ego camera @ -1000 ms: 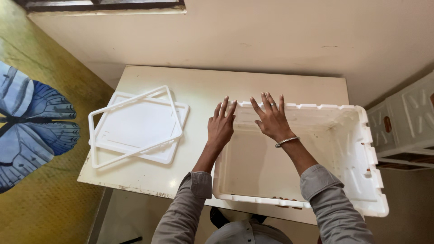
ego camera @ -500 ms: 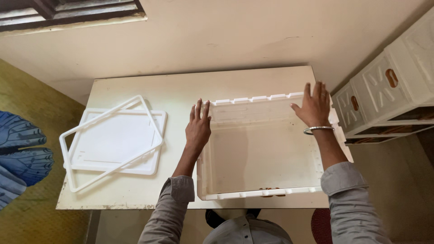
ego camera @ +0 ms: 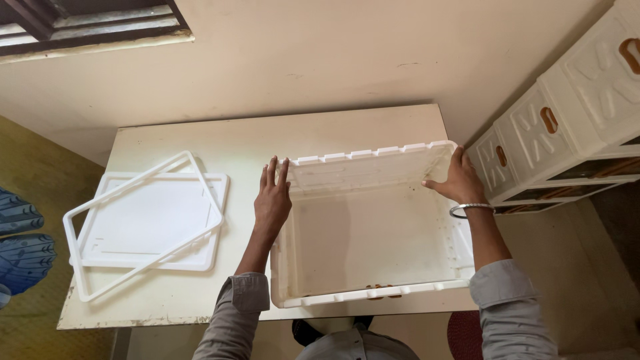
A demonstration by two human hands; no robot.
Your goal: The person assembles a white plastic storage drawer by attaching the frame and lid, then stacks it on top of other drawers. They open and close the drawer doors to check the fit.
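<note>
Big white plastic tub [ego camera: 373,233] sits open-side-up on the tabletop [ego camera: 253,143], right half, its near edge hanging a bit past the tabletop's front. Left hand [ego camera: 272,200] lies flat w/ fingers together along the tub's left wall, pressing not clamping. Right hand [ego camera: 460,181] has its grip closed over the far right corner rim, thumb inside. To the left, well apart from the tub, a flat white lid [ego camera: 150,223] w/ a loose white frame [ego camera: 100,220] lying skewed on top. Stacked white drawers [ego camera: 567,113] stand just beside the tabletop on the right. Risk, imo: the tub could tip off the front edge since only one hand really holds it; a sideways shove might knock into the drawers.
</note>
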